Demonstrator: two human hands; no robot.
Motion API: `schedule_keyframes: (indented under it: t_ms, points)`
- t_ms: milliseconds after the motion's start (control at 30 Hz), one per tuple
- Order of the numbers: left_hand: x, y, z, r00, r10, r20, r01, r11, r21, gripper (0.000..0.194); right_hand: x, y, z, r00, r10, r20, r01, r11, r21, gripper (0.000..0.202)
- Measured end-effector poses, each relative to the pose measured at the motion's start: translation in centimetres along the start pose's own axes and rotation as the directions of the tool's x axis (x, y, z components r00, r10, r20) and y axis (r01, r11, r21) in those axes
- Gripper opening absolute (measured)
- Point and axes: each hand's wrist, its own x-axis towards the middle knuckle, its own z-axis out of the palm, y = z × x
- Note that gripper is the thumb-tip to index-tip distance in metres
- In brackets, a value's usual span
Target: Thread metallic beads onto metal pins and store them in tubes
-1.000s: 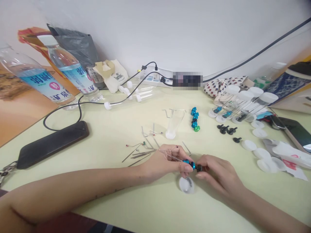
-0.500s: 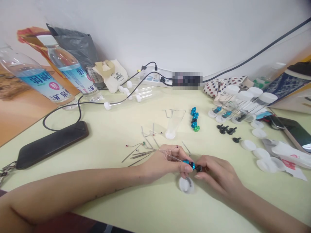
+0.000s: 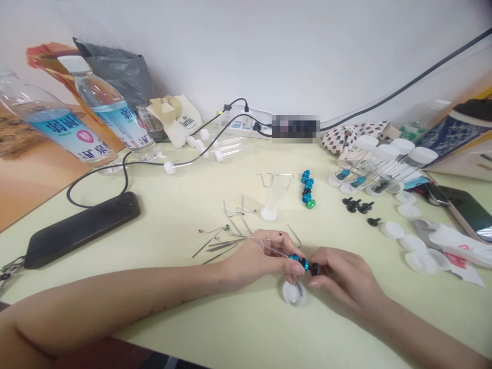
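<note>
Left-hand grip [image 3: 269, 259] is closed in a pinch, thumb against fingers, on a blue-and-black fitting [image 3: 295, 258] from which a slender metal rod [image 3: 280, 252] is angled back over the knuckles. By this hold, it seems, the body is steadied and its far end is exposed to the other side. There, a black end piece [image 3: 315, 269] is met by the right-hand grip [image 3: 344, 277], its thumb and fingers nearly brought together around the disc; the exact contact is partly hidden. Forearms are rested low across the pale tabletop [image 3: 184, 328], presumably for steadiness.

Just below the fingertips, a small white cup [image 3: 291, 293] with dark bits inside is set, apparently so that tiny pieces are contained and can be reached.

Beyond the left wrist, loose rods [image 3: 225, 246] are strewn, some tipped with coloured beads. Farther back, spare blue fittings [image 3: 309, 184] are lined up with a green one [image 3: 311, 204] at the near end, and black screws [image 3: 352, 205] are grouped to the right, sorted by kind as it appears. At far right, filled clear tubes [image 3: 380, 166] are stood upright, perhaps so that their contents are held together, with flat white lids [image 3: 418, 264] clustered nearby.
</note>
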Motion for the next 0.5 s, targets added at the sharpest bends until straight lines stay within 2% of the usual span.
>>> schedule_keyframes:
  t_ms: [100,233,400,500]
  points:
    - [-0.04,0.03,0.07,1.000,-0.011,-0.010,0.011,1.000,0.004,0.019,-0.07,0.16,-0.17,0.996,0.028,0.083,-0.031,0.999,0.028,0.037]
    - [-0.02,0.02,0.07,1.000,-0.002,-0.009,0.002,1.000,0.001,0.020,0.03,0.06,-0.21,0.994,0.031,0.103,-0.034,0.999,0.030,0.035]
    - [0.05,0.00,0.02,1.000,0.025,-0.010,-0.025,1.000,-0.002,0.020,0.20,-0.50,0.16,1.000,0.024,-0.014,-0.024,1.000,0.000,0.010]
    - [0.05,0.00,0.00,1.000,0.029,-0.009,-0.029,1.000,-0.005,0.020,0.20,-0.55,0.31,0.997,0.010,-0.070,-0.011,1.000,-0.024,0.005]
